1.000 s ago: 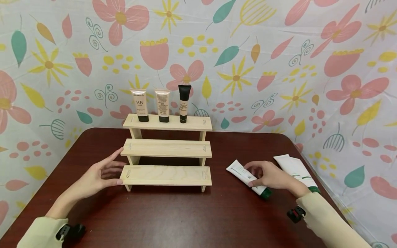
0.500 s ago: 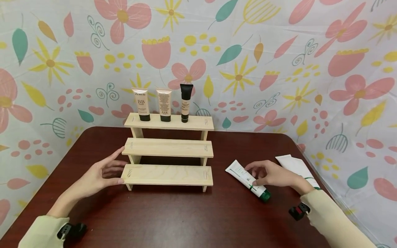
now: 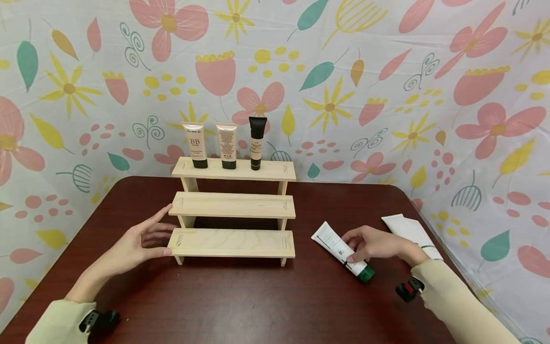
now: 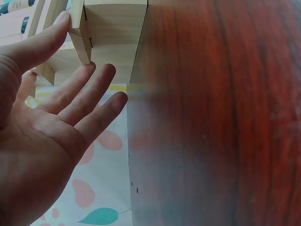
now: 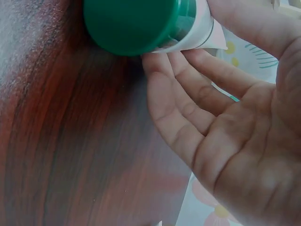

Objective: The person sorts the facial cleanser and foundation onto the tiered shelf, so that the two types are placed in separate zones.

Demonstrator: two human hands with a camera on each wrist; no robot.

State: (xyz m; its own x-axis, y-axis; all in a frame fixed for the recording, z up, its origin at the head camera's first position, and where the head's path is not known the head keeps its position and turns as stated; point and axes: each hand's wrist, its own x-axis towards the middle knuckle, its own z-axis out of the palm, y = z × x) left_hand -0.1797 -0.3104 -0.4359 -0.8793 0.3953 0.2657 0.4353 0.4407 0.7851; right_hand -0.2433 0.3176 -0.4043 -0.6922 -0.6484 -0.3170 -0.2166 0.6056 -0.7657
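My right hand (image 3: pixel 375 246) holds a white squeeze tube (image 3: pixel 330 238) with a green cap (image 3: pixel 366 274), thumb on the near side and fingers on the far side. The tube slants low over the table, cap toward me. In the right wrist view the green cap (image 5: pixel 129 26) looms large above my curled fingers (image 5: pixel 162 96). My left hand (image 3: pixel 131 246) touches the left end of a three-step wooden rack (image 3: pixel 232 241), index finger at the middle step and thumb at the lowest. From the left wrist, its other fingers (image 4: pixel 89 106) extend loosely beside the wood.
On the rack's top step stand a BB cream tube (image 3: pixel 196 145), a similar beige tube (image 3: pixel 227 143) and a slim black-topped tube (image 3: pixel 256 143). More white tubes (image 3: pixel 410 231) lie at the table's right edge, partly behind my right wrist. A floral cloth (image 3: pixel 331 71) hangs behind the table.
The white tube has rolled a little in my right hand, and its capped end has shifted slightly left. My left hand keeps its place at the rack.
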